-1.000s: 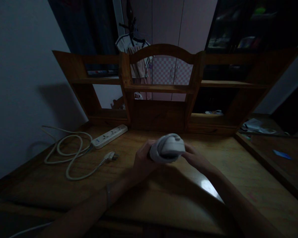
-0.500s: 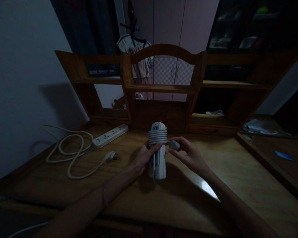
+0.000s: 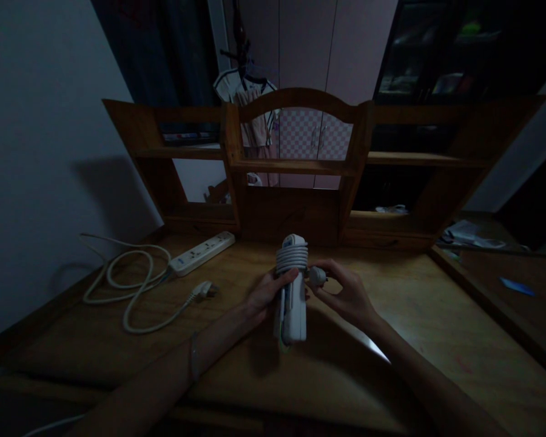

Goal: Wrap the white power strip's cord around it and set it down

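Observation:
In the head view, my left hand (image 3: 267, 295) is closed around a white power strip (image 3: 295, 315), its thumb across the front. Several turns of white cord (image 3: 292, 257) wrap the strip's upper part, and a length of cord runs down its left side. My right hand (image 3: 346, 290) pinches a pale plug (image 3: 317, 277) just right of the strip. The strip is held lengthwise above the desk, its far end higher in the picture. Part of the strip's left side is hidden by my left fingers.
Left on the wooden desk (image 3: 236, 388) lies a second white power strip (image 3: 203, 253), its cord looped beside it and ending in a plug (image 3: 204, 290). A wooden shelf unit (image 3: 295, 167) stands along the back. At right is a blue card-like item (image 3: 517, 286) on a brown surface.
The held power strip sits slightly lower in the picture and is tilted differently. In my right hand the plug has turned, and both hands have shifted a little downward.

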A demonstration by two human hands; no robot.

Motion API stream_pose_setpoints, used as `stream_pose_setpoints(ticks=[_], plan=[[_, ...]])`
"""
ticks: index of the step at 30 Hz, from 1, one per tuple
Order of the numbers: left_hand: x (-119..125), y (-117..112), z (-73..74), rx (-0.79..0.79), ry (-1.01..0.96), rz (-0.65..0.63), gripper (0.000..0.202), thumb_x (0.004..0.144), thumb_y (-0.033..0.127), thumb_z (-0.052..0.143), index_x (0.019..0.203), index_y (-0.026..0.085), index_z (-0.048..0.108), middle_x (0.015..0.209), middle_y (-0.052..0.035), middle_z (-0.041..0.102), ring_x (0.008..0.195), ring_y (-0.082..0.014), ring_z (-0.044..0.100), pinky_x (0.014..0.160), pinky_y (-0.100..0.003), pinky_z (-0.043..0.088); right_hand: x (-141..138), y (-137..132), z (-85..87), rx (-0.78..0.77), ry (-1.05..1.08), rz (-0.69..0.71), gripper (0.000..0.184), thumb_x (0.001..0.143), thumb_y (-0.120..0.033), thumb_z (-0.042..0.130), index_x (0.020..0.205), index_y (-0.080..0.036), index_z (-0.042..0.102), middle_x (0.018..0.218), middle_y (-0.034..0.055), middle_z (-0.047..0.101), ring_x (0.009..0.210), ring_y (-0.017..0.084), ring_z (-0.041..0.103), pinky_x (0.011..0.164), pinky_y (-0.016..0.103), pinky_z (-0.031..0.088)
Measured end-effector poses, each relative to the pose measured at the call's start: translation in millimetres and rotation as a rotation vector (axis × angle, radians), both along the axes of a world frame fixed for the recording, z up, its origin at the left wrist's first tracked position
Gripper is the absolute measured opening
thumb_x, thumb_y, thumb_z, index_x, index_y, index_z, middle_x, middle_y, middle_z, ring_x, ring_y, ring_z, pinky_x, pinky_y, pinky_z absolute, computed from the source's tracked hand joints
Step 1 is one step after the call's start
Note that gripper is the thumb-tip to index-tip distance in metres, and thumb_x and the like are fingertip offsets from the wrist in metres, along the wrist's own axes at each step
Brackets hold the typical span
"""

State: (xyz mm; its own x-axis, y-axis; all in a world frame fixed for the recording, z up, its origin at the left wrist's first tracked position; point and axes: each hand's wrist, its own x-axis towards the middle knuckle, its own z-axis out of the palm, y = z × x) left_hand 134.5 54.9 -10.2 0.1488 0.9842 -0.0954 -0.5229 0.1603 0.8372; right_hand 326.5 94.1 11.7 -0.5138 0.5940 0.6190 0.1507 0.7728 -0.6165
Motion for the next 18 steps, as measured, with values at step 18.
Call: stream_pose_setpoints(ticks=[18], plan=[[-3.3,-2.0,2.1,-0.015,-0.011,-0.004,0.042,0.075,0.036,0.077,0.107,0.013,0.062,0.088,-0.0076,0.068,0.069,-0.0162,0.065,0.061,-0.026,0.055,-7.0,-5.1,-0.2,-0.229,0.15,0.07,0.046,0.076,-0.03,0.078,0.114,-0.025,0.052,0.106,0.0034,0.061,0.095,0.019,0.062,0.081,0.032,0.053]])
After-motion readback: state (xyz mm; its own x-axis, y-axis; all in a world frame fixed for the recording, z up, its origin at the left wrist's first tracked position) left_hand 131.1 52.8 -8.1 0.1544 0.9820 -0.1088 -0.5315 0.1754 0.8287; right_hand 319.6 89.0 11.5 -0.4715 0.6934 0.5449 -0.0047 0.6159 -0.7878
